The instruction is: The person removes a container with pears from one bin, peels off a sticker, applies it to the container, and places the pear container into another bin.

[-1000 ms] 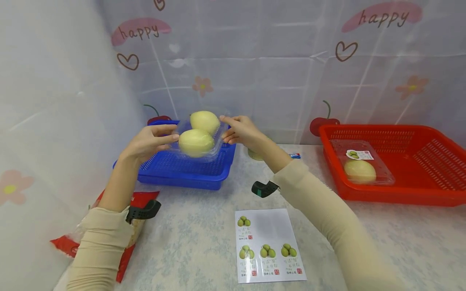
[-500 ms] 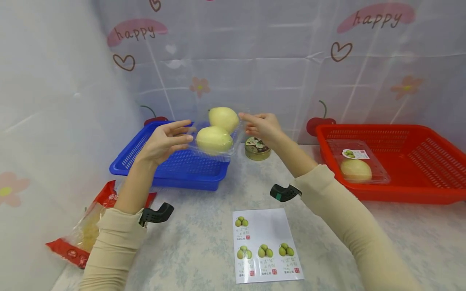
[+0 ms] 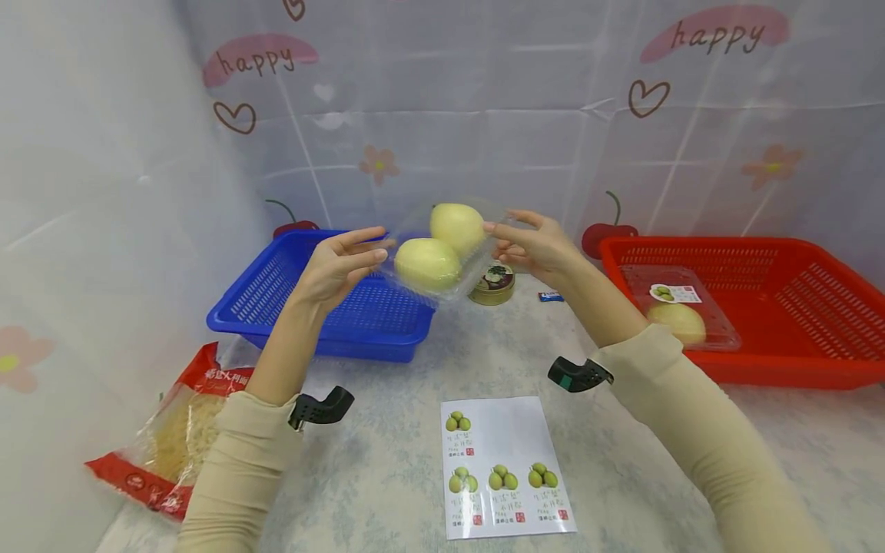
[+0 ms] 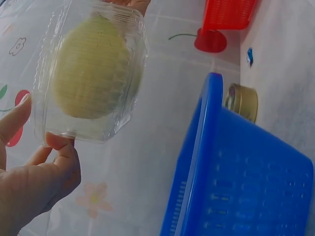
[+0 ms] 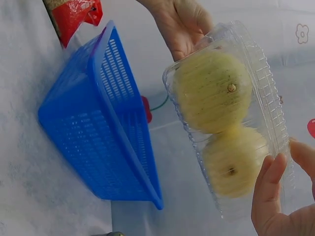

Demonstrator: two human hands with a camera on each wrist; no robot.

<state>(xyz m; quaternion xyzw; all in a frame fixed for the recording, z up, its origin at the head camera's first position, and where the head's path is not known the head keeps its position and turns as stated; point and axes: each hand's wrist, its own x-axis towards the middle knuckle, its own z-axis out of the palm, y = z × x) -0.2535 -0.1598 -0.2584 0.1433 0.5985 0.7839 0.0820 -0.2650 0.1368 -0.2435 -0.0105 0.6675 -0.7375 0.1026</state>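
A clear plastic clamshell box (image 3: 452, 296) with two pale yellow-green pears (image 3: 427, 265) inside is held up in the air, tilted, between both hands. My left hand (image 3: 339, 265) pinches its left end between thumb and fingers. At the opposite end my right hand (image 3: 535, 244) grips the edge the same way. In the right wrist view both pears (image 5: 212, 91) show through the ribbed plastic, one with its stem spot facing the camera. The left wrist view shows mainly one pear (image 4: 91, 69) through the box wall.
Behind and below the box stands a blue basket (image 3: 373, 346). A red basket (image 3: 781, 369) at right holds another boxed pear (image 3: 677, 322) with a label. A sticker sheet (image 3: 508, 461) lies in front. A round tin (image 3: 494, 288), a small blue packet (image 3: 551, 296) and a red bag (image 3: 183, 438) are nearby.
Both hands have carried the box of pears rightward from over the blue basket, and it has tilted more. The tin, the small packet and more of the red bag have come into sight.
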